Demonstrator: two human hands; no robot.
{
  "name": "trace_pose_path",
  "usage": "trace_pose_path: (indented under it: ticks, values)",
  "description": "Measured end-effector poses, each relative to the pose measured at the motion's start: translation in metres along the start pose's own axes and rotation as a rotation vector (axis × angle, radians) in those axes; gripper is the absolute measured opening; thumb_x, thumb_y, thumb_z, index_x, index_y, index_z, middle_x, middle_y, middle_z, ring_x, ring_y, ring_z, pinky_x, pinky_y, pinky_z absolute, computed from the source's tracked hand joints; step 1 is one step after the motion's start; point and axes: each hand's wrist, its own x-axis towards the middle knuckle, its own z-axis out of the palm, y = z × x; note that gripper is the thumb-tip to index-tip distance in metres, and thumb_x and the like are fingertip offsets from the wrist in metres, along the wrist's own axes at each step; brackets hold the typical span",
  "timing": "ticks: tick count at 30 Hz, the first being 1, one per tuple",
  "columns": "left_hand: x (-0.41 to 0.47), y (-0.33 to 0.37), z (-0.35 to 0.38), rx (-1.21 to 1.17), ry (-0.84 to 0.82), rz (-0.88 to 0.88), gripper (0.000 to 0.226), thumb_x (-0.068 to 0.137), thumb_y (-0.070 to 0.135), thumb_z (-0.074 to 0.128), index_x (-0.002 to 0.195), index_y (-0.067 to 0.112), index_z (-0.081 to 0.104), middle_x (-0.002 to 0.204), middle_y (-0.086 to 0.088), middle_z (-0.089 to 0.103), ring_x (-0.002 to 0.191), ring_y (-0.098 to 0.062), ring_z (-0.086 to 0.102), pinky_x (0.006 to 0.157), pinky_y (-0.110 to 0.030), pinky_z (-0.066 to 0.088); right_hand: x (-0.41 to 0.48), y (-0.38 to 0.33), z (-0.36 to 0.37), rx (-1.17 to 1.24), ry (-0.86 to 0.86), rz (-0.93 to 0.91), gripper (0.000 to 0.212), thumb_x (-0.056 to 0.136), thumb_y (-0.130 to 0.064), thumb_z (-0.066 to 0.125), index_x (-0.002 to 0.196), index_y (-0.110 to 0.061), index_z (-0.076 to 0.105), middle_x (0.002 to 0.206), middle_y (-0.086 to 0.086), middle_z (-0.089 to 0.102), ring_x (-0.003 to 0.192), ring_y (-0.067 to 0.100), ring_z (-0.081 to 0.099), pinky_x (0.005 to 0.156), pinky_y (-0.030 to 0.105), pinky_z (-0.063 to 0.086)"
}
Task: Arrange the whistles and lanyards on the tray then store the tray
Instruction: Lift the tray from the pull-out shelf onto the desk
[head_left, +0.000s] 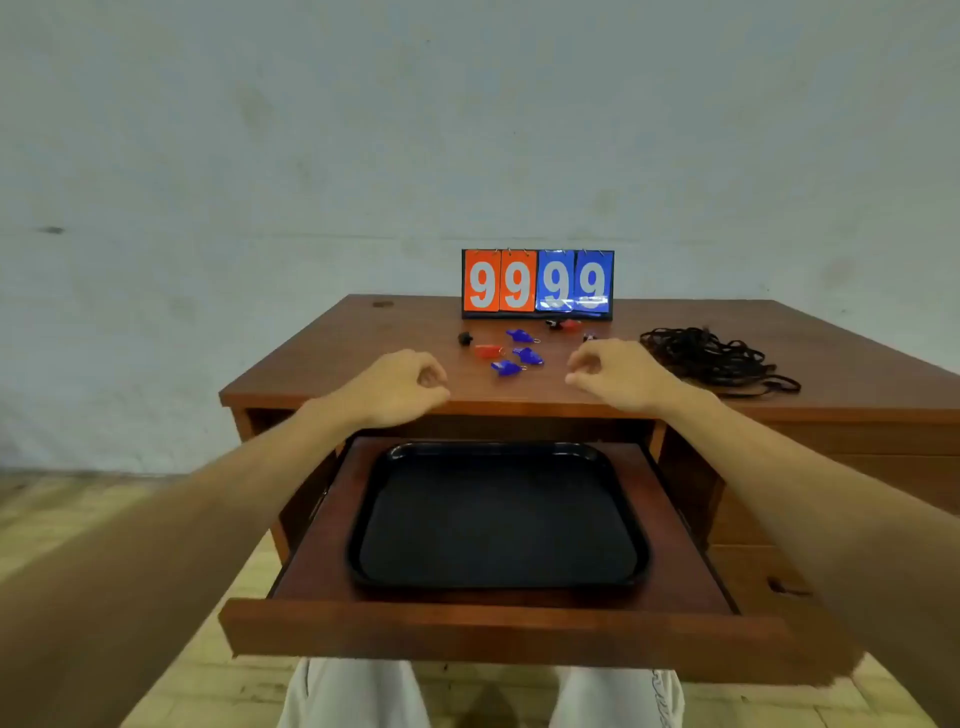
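Observation:
A black tray lies bare in the pulled-out desk drawer. On the desk top, several whistles lie scattered: three blue whistles, a red whistle, a black whistle, and a red-and-black one by the scoreboard. A tangle of black lanyards lies at the right. My left hand and my right hand hover over the desk's front edge, fingers loosely curled, holding nothing. A small dark piece peeks out behind my right hand.
A flip scoreboard showing 9s in orange and blue stands at the back of the desk against a pale wall. Closed drawers sit at the right of the desk. My knees show below the open drawer.

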Motion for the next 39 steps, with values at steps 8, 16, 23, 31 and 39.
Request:
trace_pose_path:
  ticks: [8, 16, 23, 31, 39]
  values:
    - [0.002, -0.056, 0.059, 0.028, -0.068, -0.268, 0.039, 0.09, 0.03, 0.055, 0.125, 0.013, 0.053, 0.126, -0.009, 0.052, 0.104, -0.022, 0.056, 0.094, -0.037, 0.048, -0.016, 0.047, 0.055, -0.062, -0.106, 0.269, 0.027, 0.089, -0.027, 0.06, 0.111, -0.011, 0.062, 0.111, 0.009, 0.065, 0.091, 0.02, 0.057, 0.084, 0.032, 0.049]
    - [-0.025, -0.104, 0.119, 0.148, -0.146, -0.641, 0.049, 0.092, 0.027, 0.05, 0.132, 0.003, 0.037, 0.14, -0.019, 0.032, 0.121, -0.039, 0.046, 0.097, -0.045, 0.043, -0.041, 0.085, 0.112, -0.19, -0.325, 0.578, 0.052, 0.091, -0.026, 0.052, 0.137, -0.006, 0.037, 0.143, 0.017, 0.034, 0.117, 0.038, 0.051, 0.092, 0.048, 0.051]
    - [-0.035, -0.101, 0.124, 0.095, -0.035, -0.578, 0.012, 0.091, 0.011, 0.049, 0.094, 0.001, 0.054, 0.107, -0.021, 0.059, 0.093, -0.037, 0.058, 0.081, -0.04, 0.05, -0.052, 0.07, 0.109, -0.18, -0.311, 0.59, 0.033, 0.094, -0.02, 0.046, 0.125, -0.006, 0.044, 0.125, 0.017, 0.052, 0.104, 0.036, 0.059, 0.087, 0.045, 0.054]
    - [-0.057, -0.09, 0.103, -0.033, 0.096, -0.553, 0.014, 0.092, 0.008, 0.041, 0.091, 0.003, 0.054, 0.095, -0.016, 0.058, 0.08, -0.031, 0.058, 0.066, -0.037, 0.048, -0.079, 0.055, 0.08, -0.153, -0.15, 0.51, 0.012, 0.094, -0.018, 0.045, 0.101, -0.009, 0.05, 0.096, 0.009, 0.05, 0.085, 0.028, 0.052, 0.073, 0.036, 0.045]
    - [-0.052, -0.082, 0.066, -0.087, 0.214, -0.472, 0.018, 0.089, 0.008, 0.041, 0.085, 0.005, 0.058, 0.086, -0.013, 0.059, 0.071, -0.026, 0.054, 0.057, -0.034, 0.04, -0.084, 0.052, 0.051, -0.056, -0.015, 0.429, 0.013, 0.089, -0.018, 0.043, 0.092, -0.009, 0.052, 0.1, 0.015, 0.058, 0.083, 0.034, 0.057, 0.072, 0.041, 0.05]
